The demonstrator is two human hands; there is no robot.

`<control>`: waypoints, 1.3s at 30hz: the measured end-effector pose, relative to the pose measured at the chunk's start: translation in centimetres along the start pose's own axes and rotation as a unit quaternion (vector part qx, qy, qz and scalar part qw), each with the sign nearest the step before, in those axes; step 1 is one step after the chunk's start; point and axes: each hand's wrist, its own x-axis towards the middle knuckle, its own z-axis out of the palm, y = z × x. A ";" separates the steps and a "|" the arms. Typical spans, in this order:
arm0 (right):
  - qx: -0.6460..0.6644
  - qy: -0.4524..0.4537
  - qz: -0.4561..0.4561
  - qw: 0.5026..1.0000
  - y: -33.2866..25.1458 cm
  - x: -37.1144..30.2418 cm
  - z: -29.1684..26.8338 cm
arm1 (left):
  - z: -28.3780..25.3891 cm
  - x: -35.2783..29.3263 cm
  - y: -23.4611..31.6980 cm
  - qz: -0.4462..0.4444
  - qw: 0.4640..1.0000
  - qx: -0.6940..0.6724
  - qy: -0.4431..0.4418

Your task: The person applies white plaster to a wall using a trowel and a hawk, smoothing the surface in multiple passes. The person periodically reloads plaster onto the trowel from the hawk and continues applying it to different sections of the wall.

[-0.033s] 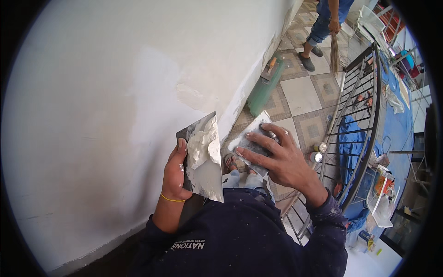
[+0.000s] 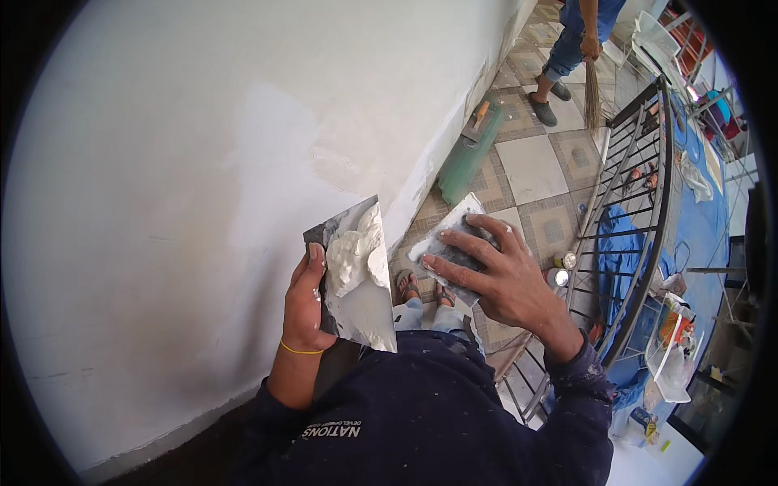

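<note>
Soft white putty (image 2: 350, 257) is carried on a flat grey plate (image 2: 361, 312) held in the left grip (image 2: 306, 304), a white-smeared grey blade (image 2: 456, 219) in the right grip (image 2: 506, 279).

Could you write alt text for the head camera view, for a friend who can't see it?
A person's left hand holds a flat gray plate heaped with white paste, while the right hand holds a second, white-smeared plate. A pale, patchy wall is on the left; ahead, on a tiled floor, another person holds a broom near a dark railing.
</note>
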 end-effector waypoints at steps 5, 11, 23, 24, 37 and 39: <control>0.034 -0.010 -0.182 0.983 0.3 0.6 -2.9 | 2.3 -1.9 0.3 0.159 0.967 0.197 0.021; 0.024 0.036 -0.269 0.962 0.2 2.3 -3.9 | 2.6 -3.4 0.8 0.216 0.933 0.280 0.072; 0.569 0.050 -0.061 0.819 -0.5 1.7 9.0 | -2.4 -2.3 1.5 0.107 0.978 0.078 0.159; 0.605 0.083 -0.028 0.791 -1.2 1.1 9.4 | -2.6 -1.8 0.4 0.024 0.985 0.028 0.166; 0.042 0.032 -0.047 0.997 -0.2 0.3 0.6 | -0.9 1.2 -1.4 -0.046 0.997 -0.040 -0.057; -0.009 0.014 -0.064 0.998 -0.1 0.8 -1.4 | -1.5 1.8 -1.4 -0.072 0.995 -0.048 -0.043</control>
